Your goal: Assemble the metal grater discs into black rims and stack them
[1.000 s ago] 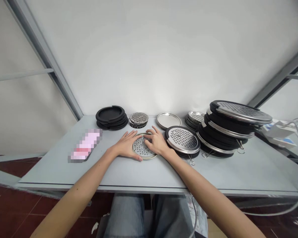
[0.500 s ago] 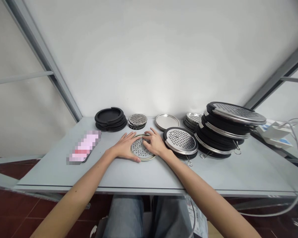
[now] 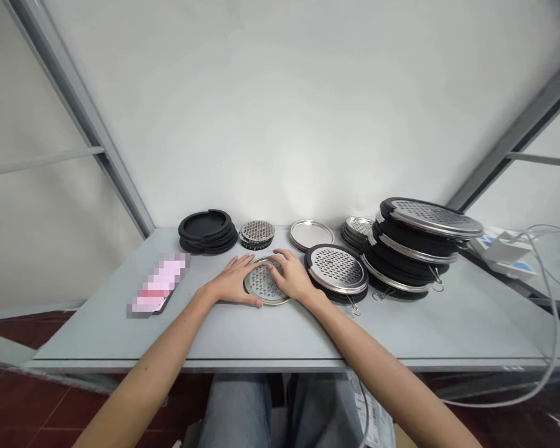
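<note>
A round perforated metal grater plate [image 3: 263, 284] lies flat on the table in front of me, seated inside a shiny, faintly gold rim. My left hand [image 3: 236, 281] spans its left side, fingers along the back edge and thumb at the front edge. Across the plate, my right hand [image 3: 293, 275] grips the right side, its thumb over the perforated face and its fingers at the far rim. That hand hides the plate's right part. Just right of it sits a finished-looking round grater [image 3: 338, 269] with a black ring and a wire clip.
Behind are stacked black rings [image 3: 208, 231], grater discs [image 3: 257, 231], shiny metal trays [image 3: 312, 234] and more discs [image 3: 357, 228]. A tall leaning stack of graters [image 3: 415, 249] stands right. A phone [image 3: 161, 283], partly pixelated, lies left. A white cable [image 3: 553, 336] hangs at the right.
My right thumb and fingers have shifted slightly on the plate, and the fingers lie closer together. My left hand keeps its place on the rim. The whole view has tilted and shifted a little.
</note>
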A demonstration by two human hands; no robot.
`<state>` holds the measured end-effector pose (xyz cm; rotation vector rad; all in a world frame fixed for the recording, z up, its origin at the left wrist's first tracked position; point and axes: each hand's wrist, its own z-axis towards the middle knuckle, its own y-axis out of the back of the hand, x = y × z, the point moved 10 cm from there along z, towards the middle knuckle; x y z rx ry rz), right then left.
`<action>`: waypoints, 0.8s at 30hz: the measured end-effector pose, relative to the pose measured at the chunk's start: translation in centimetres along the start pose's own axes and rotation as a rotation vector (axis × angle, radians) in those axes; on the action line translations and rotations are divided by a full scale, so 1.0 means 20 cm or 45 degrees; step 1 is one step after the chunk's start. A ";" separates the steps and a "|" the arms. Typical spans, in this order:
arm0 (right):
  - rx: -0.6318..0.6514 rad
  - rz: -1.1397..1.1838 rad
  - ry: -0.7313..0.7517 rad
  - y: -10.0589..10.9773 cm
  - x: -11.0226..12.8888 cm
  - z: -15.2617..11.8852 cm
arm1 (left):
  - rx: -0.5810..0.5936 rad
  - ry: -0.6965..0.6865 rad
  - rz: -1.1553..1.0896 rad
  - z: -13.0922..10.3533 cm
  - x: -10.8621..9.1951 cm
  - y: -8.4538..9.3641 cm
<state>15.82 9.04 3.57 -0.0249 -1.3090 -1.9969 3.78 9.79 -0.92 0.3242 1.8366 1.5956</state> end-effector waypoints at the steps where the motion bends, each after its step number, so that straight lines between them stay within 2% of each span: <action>1: -0.014 -0.007 0.037 0.02 0.04 0.00 | -0.008 0.002 -0.004 0.00 0.00 0.00; 5: -0.015 -0.057 0.214 0.16 0.20 0.03 | -0.023 0.001 -0.007 0.00 0.00 0.00; 8: -0.069 -0.119 0.129 0.33 0.15 0.16 | -0.034 0.008 -0.011 -0.01 0.00 0.01; 10: -0.148 -0.203 -0.012 0.46 0.03 0.26 | -0.048 0.019 -0.034 -0.01 0.00 0.02; 12: -0.157 -0.285 -0.209 0.54 -0.15 0.34 | -0.065 0.035 -0.069 -0.02 0.01 0.04; 14: -0.090 -0.351 -0.419 0.57 -0.34 0.37 | -0.083 0.049 -0.099 -0.02 0.01 0.05; 16: 0.042 -0.415 -0.550 0.53 -0.50 0.37 | -0.100 0.045 -0.114 -0.02 0.01 0.06; 20: 0.218 -0.618 -0.606 0.48 -0.66 0.31 | -0.113 0.032 -0.111 -0.03 0.00 0.07; 24: 0.154 -0.706 -0.729 0.57 -0.77 0.25 | -0.118 0.012 -0.097 -0.05 -0.02 0.09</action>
